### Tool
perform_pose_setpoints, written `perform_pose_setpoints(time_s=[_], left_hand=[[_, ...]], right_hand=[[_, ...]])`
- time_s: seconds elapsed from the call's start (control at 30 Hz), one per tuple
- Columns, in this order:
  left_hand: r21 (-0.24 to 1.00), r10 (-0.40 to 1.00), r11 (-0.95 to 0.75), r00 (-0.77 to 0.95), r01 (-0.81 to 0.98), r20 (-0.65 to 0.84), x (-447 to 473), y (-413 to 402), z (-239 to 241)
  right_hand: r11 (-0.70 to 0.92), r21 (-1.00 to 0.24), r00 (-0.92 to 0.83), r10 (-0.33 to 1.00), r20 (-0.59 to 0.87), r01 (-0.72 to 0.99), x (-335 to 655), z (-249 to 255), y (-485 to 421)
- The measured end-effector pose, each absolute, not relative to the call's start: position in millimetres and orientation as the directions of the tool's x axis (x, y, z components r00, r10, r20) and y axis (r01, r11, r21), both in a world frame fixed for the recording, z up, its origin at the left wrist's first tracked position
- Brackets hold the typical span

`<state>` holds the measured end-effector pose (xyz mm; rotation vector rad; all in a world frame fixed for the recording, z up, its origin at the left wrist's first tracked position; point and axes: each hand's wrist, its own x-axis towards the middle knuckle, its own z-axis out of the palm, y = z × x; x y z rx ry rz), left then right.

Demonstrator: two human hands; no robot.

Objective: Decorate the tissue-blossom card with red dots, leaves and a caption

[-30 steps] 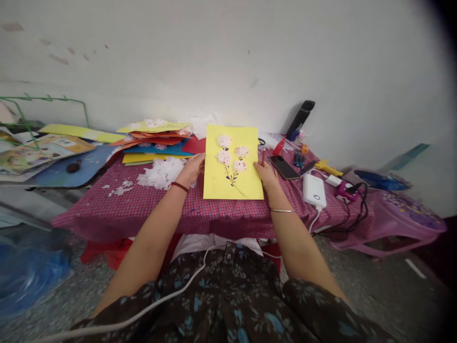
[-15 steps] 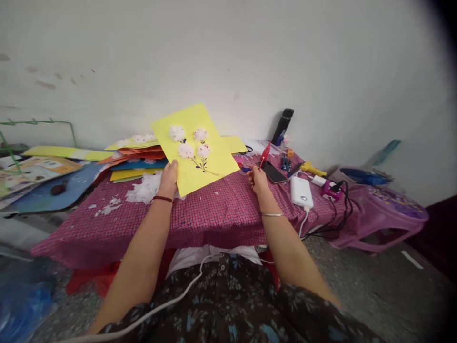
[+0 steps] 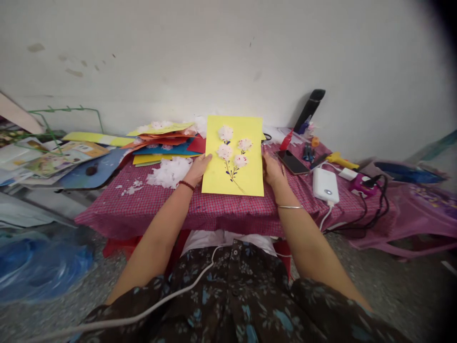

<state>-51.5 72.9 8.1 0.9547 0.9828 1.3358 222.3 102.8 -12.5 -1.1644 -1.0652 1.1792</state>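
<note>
A yellow paper sheet (image 3: 221, 178) with white fluffy flowers and drawn dark stems is held over the table with the red checked cloth (image 3: 160, 209). My left hand (image 3: 200, 167) grips the sheet's left edge, thumb on top. My right hand (image 3: 273, 170) is closed at the sheet's right edge. A thin red-tipped stick (image 3: 264, 150) pokes up from its fingers. Both forearms reach over my dark flowered clothing.
A stack of coloured paper (image 3: 164, 143) and white fluff (image 3: 169, 171) lie left of the sheet. To the right are a phone (image 3: 293, 162), a white power bank (image 3: 325, 186), a yellow glue gun (image 3: 339, 161), cables and a pink stool (image 3: 410, 209). The wall stands right behind.
Half a second ago my left hand alone held the sheet raised and tilted to the left. Now it is back in the middle, squared up, with both hands on its edges.
</note>
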Motion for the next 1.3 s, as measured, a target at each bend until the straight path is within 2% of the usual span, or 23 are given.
perform_pose_setpoints(time_s=[0.17,0.37,0.8,1.3], left_hand=[[0.942,1.0,-0.002,-0.009,-0.337,-0.001,-49.7,71.9,6.8],[0.919,1.0,-0.021,-0.005,-0.394,0.021,-51.8,74.3,4.1],[0.881,0.996,0.047,0.091,-0.471,-0.005,-48.7,71.1,11.7],[0.88,0.994,0.019,0.103,-0.474,0.034,-47.8,74.5,2.4]], right_hand=[[0.015,-0.973,0.041,0.999,0.005,-0.232,220.8,-11.8,99.7],[0.027,-0.967,0.013,1.0,0.024,-0.254,216.7,-8.3,93.1],[0.038,-0.977,0.031,0.999,0.032,-0.212,218.1,-7.6,93.6],[0.043,-0.988,0.089,0.996,0.03,-0.148,219.9,-6.1,93.9]])
